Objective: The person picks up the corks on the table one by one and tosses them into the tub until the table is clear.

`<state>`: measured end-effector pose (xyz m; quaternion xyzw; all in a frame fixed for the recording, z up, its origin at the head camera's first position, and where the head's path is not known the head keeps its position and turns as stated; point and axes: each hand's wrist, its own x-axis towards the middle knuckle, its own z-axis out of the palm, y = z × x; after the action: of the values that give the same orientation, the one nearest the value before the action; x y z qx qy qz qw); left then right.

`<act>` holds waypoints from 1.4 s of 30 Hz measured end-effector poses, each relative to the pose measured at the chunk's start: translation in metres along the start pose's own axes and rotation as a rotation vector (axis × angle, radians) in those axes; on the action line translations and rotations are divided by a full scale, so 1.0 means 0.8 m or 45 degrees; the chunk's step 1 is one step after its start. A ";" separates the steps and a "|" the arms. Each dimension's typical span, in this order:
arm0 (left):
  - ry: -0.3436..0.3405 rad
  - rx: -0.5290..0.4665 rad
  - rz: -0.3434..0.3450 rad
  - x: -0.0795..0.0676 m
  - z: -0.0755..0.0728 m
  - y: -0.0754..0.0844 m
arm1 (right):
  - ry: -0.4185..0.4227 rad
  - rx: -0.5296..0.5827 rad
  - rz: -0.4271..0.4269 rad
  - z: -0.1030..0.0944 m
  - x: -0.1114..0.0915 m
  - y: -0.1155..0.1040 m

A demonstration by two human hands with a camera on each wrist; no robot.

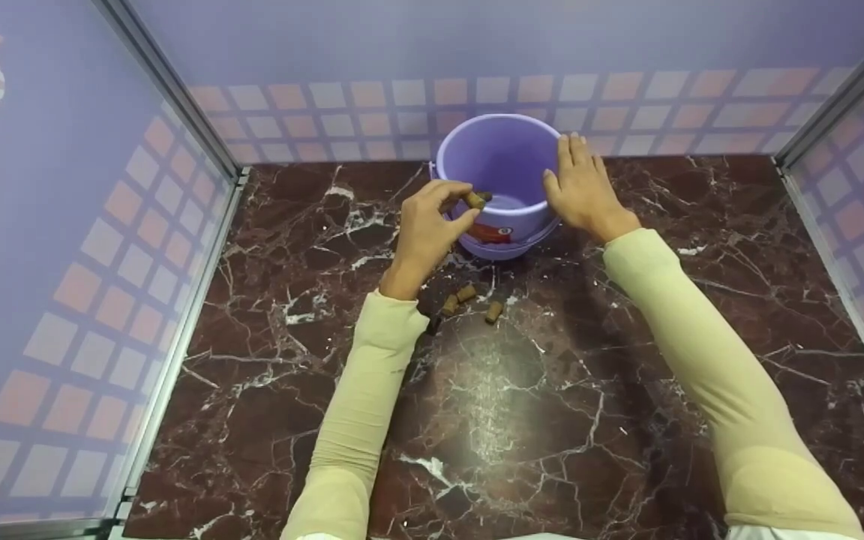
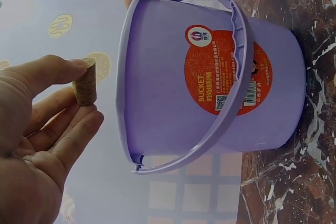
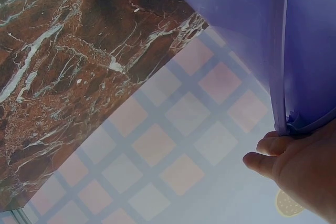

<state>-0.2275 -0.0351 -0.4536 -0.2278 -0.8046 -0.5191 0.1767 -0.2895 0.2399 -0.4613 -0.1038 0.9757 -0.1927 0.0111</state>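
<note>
My left hand (image 1: 428, 225) pinches a small tapered cork (image 2: 85, 83) between thumb and fingers, over the near left rim of a purple bucket (image 1: 499, 234). A darker piece (image 1: 484, 196) shows just past the cork in the head view. With its fingers straight, my right hand (image 1: 586, 187) rests against the bucket's right rim, near a handle hinge in the right wrist view. The bucket stands upright, and its handle (image 2: 239, 77) hangs down on the near side. Several more corks (image 1: 493, 312) lie on the table in front of it, one partly hidden by the left sleeve.
The dark red marbled table (image 1: 522, 405) has a purple back wall (image 1: 372, 45) with pink and white squares close behind the bucket. Similar side panels (image 1: 57, 247) with metal edge strips rise at left and right.
</note>
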 end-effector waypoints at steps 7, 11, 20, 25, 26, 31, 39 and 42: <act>-0.004 0.002 -0.002 0.012 0.003 -0.004 | -0.003 0.005 0.006 -0.001 0.001 0.000; -0.019 0.056 -0.016 0.018 0.004 -0.004 | -0.009 0.012 0.006 0.000 0.001 0.001; -0.021 0.095 -0.011 0.028 0.008 -0.008 | -0.009 0.017 0.004 -0.002 0.001 0.000; -0.022 0.088 -0.026 0.034 0.012 -0.008 | -0.019 0.020 0.009 -0.001 0.001 0.001; -0.022 0.089 -0.029 0.035 0.013 -0.009 | -0.019 0.019 0.008 -0.001 0.001 0.001; -0.022 0.087 -0.032 0.039 0.017 -0.010 | -0.013 0.016 0.002 0.000 0.002 0.001; -0.056 0.052 -0.060 0.043 0.023 -0.016 | -0.004 0.012 0.002 0.003 0.003 0.002; -0.069 0.064 -0.070 0.045 0.023 -0.018 | -0.005 0.011 0.001 0.003 0.003 0.002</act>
<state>-0.2660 -0.0164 -0.4530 -0.2152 -0.8278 -0.4970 0.1462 -0.2922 0.2401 -0.4638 -0.1039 0.9748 -0.1967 0.0136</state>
